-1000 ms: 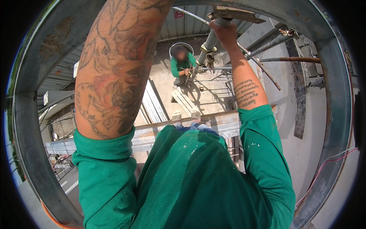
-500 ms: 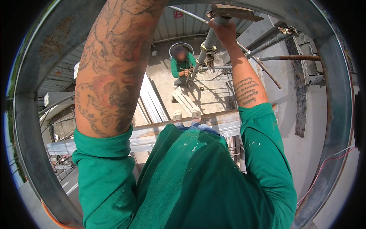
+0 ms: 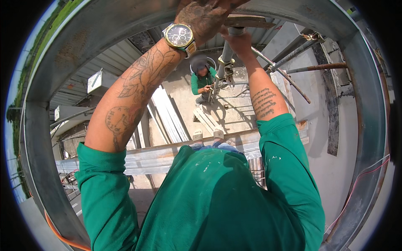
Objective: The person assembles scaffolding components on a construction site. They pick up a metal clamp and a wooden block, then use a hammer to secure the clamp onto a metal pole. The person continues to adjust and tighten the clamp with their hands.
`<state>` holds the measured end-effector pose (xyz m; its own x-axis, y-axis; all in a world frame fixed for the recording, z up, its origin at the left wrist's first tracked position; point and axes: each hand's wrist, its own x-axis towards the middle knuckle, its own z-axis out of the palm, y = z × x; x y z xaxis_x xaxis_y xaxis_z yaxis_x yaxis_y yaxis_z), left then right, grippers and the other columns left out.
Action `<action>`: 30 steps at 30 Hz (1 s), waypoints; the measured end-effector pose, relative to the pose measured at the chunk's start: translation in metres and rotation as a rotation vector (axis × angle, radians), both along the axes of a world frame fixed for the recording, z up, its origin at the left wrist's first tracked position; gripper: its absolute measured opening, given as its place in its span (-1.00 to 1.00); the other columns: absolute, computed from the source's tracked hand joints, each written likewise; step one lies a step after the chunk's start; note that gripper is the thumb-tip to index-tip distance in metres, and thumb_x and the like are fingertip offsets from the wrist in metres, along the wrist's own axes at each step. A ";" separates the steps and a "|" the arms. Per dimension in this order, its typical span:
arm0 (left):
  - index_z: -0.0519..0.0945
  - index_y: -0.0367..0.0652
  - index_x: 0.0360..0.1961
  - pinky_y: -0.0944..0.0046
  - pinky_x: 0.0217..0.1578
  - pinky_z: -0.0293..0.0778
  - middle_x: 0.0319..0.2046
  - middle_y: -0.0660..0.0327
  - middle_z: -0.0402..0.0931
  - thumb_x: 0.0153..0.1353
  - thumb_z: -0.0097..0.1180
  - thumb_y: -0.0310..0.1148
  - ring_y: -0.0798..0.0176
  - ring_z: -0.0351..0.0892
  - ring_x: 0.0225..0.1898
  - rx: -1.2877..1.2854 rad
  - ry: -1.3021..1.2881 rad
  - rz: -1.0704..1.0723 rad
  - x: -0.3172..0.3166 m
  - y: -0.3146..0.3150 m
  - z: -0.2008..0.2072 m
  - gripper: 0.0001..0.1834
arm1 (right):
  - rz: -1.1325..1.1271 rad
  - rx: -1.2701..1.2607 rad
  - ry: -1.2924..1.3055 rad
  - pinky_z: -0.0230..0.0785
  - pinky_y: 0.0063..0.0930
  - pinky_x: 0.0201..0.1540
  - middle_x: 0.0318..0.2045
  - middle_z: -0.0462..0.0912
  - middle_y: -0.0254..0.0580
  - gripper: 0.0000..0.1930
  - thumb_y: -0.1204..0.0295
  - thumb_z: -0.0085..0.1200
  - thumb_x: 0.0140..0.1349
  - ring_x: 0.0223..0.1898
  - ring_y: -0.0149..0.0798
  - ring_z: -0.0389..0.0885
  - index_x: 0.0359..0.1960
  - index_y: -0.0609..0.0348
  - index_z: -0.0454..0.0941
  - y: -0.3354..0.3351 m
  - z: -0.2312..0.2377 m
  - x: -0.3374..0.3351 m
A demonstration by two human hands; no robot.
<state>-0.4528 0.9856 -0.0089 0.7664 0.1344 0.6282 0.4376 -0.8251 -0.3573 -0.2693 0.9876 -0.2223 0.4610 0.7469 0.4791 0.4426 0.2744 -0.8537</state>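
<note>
My right hand (image 3: 239, 42) is wrapped round the upper end of a grey metal scaffold pole (image 3: 226, 55), just under a rusty flat plate (image 3: 250, 21) at its top. My left hand (image 3: 202, 20), with a watch (image 3: 179, 35) on its wrist, reaches up to the steel beam (image 3: 146, 21) beside that plate. Its fingers run out at the upper edge of the view, so their grip is hidden. Lower on the pole sits a clamp coupler (image 3: 227, 69). Below, a co-worker (image 3: 203, 79) in a green top has their hands at the pole's lower part.
My feet (image 3: 207, 134) stand on a high metal plank (image 3: 146, 159). Steel beams ring me. Crossing scaffold tubes (image 3: 314, 67) lie to the right. Long white profiles (image 3: 169, 115) and a wooden board (image 3: 206, 119) are below. A red wire (image 3: 356, 184) hangs at right, an orange cable (image 3: 58, 234) at lower left.
My left forearm has dropped lower in view, bringing the wrist, watch and part of the hand into sight near the pole top. My right hand keeps its grip on the pole.
</note>
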 end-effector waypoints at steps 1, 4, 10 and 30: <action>-0.05 0.22 0.57 -0.20 0.53 -0.48 0.60 0.15 -0.28 -0.03 0.14 0.45 -0.07 -0.41 0.60 0.011 0.020 -0.003 0.005 0.000 -0.005 0.21 | 0.018 -0.004 0.036 0.55 -0.30 -0.15 -0.30 0.76 -0.09 -0.66 0.42 0.34 0.00 -0.21 -0.22 0.75 -0.17 0.27 0.61 0.008 -0.011 0.005; -0.03 0.22 0.57 -0.22 0.51 -0.48 0.60 0.17 -0.26 0.15 0.03 0.36 -0.07 -0.38 0.60 0.192 0.115 0.146 0.006 0.001 -0.010 0.04 | 0.058 -0.076 0.091 0.54 -0.28 -0.11 -0.29 0.75 -0.11 -0.63 0.43 0.32 -0.01 -0.19 -0.20 0.75 -0.13 0.24 0.57 0.012 -0.009 -0.006; 0.10 0.21 0.54 -0.36 0.48 -0.44 0.60 0.17 -0.23 0.23 0.03 0.15 -0.19 -0.36 0.59 0.038 0.141 -0.037 0.011 0.009 -0.005 -0.13 | 0.017 -0.091 0.052 0.54 -0.27 -0.07 -0.27 0.74 -0.10 -0.60 0.43 0.30 -0.01 -0.17 -0.13 0.74 -0.08 0.20 0.56 -0.007 -0.001 0.007; 0.58 -0.03 0.04 -0.32 0.28 -0.10 0.46 0.05 0.23 -0.23 0.41 0.20 -0.30 0.01 0.50 0.240 -0.099 -0.093 0.017 0.013 0.012 -0.19 | -0.023 -0.081 0.105 0.52 -0.21 -0.05 -0.21 0.72 0.05 -0.58 0.38 0.31 -0.03 -0.08 0.02 0.72 -0.09 0.22 0.58 -0.016 -0.002 -0.002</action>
